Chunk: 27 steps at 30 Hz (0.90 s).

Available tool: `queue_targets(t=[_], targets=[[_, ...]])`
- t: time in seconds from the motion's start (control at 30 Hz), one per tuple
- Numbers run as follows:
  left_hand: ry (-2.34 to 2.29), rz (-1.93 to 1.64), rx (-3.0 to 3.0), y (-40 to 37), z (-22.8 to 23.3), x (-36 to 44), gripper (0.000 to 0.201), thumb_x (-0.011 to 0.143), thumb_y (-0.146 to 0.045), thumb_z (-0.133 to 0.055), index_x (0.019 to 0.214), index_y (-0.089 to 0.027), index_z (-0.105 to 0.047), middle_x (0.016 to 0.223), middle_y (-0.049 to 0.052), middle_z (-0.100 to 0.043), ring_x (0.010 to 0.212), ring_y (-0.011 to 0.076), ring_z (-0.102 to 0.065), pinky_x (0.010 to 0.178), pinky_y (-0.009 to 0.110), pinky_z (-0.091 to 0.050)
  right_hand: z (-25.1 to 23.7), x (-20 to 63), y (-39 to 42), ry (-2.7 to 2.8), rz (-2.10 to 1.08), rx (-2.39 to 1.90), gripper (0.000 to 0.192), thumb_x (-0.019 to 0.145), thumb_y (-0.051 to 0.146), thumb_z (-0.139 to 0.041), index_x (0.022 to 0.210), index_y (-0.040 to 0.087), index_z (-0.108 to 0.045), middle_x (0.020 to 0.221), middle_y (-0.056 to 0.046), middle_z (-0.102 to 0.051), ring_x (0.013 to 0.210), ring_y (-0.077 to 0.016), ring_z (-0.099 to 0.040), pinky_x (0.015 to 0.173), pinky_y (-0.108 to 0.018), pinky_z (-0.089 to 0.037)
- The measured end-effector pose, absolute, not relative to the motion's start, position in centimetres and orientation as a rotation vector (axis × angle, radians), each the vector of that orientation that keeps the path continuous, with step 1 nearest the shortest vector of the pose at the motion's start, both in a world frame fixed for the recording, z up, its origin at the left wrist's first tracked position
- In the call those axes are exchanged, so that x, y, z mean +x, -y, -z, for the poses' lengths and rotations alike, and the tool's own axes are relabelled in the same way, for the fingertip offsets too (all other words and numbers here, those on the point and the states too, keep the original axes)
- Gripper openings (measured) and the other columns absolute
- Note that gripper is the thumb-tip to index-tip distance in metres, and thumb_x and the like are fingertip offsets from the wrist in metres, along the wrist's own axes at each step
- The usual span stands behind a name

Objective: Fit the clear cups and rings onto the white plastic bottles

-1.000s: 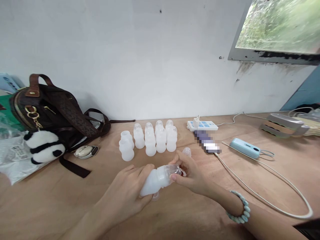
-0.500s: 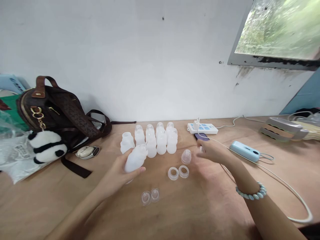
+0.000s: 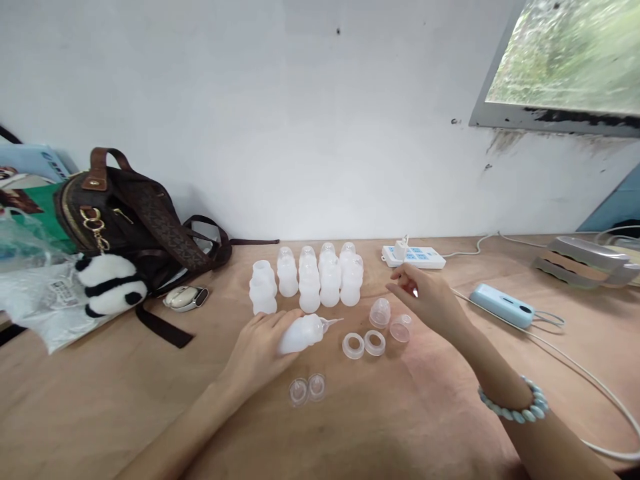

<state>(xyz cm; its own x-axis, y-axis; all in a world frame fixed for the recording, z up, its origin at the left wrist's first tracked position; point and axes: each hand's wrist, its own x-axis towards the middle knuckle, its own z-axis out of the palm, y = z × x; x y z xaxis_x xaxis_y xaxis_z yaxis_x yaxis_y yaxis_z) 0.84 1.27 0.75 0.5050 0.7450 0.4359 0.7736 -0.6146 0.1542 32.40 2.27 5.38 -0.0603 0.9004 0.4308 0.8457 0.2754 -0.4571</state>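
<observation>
Left hand wraps the tipped bottle; right hand hovers open, empty, and could knock the loose dome cap rolling

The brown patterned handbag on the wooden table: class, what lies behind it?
Behind the brown patterned handbag rise the white wall and, at its left, blue and green printed packaging. The bag hides the packaging's lower part and the table edge there.

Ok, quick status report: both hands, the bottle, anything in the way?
Left hand gripping white bottle, tilted, nozzle pointing right. Right hand open, empty, above clear caps. Two rings lie just right of the nozzle.
</observation>
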Motion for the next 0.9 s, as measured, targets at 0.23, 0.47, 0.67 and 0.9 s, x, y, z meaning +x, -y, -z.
queue_targets(t=[0.23, 0.47, 0.67, 0.9], targets=[[0.867, 0.699, -2.429, -1.1, 0.2, 1.5, 0.031, 0.090, -0.019, -0.053, 0.120, -0.012, -0.058, 0.085, 0.006, -0.072, 0.072, 0.0226, -0.066, 0.068, 0.035, -0.046, -2.6, 25.4, 1.3, 2.180, -0.669, -1.214, 0.030, 0.091, 0.039, -0.058, 0.113, 0.020, -0.051, 0.093, -0.005, -0.070, 0.077, -0.0192, -0.065, 0.067, -0.030, -0.046], [0.708, 0.701, -2.321, 0.3, -0.4, 2.3, 0.035, 0.094, -0.006, -0.037, 0.123, -0.012, -0.056, 0.079, 0.004, -0.071, 0.067, 0.0183, -0.062, 0.070, 0.033, -0.044, -1.3, 23.1, 2.8, 2.016, -0.896, -1.194, 0.017, 0.087, 0.030, -0.061, 0.094, 0.021, -0.048, 0.085, -0.001, -0.066, 0.077, -0.0170, -0.062, 0.065, -0.027, -0.047], [0.748, 0.703, -2.498, 0.5, 0.0, 2.2, 0.035, 0.094, -0.016, -0.037, 0.124, -0.011, -0.053, 0.085, 0.007, -0.072, 0.070, 0.0218, -0.064, 0.069, 0.035, -0.044, -1.0, 23.1, 3.1, 2.058, -0.831, -1.189, 0.021, 0.084, 0.029, -0.063, 0.095, 0.021, -0.047, 0.079, 0.000, -0.065, 0.067, -0.0152, -0.061, 0.058, -0.025, -0.048], [0.870, 0.651, -2.787, 0.2, -0.4, 1.9, 0.035, 0.087, -0.019, -0.051, 0.122, -0.013, -0.053, 0.098, 0.008, -0.075, 0.079, 0.0235, -0.070, 0.070, 0.036, -0.044, 0.0, 23.6, 2.6, 2.303, -0.192, -0.957, 0.027, 0.094, 0.043, -0.056, 0.101, 0.018, -0.052, 0.087, -0.007, -0.069, 0.077, -0.0207, -0.067, 0.064, -0.030, -0.054]])
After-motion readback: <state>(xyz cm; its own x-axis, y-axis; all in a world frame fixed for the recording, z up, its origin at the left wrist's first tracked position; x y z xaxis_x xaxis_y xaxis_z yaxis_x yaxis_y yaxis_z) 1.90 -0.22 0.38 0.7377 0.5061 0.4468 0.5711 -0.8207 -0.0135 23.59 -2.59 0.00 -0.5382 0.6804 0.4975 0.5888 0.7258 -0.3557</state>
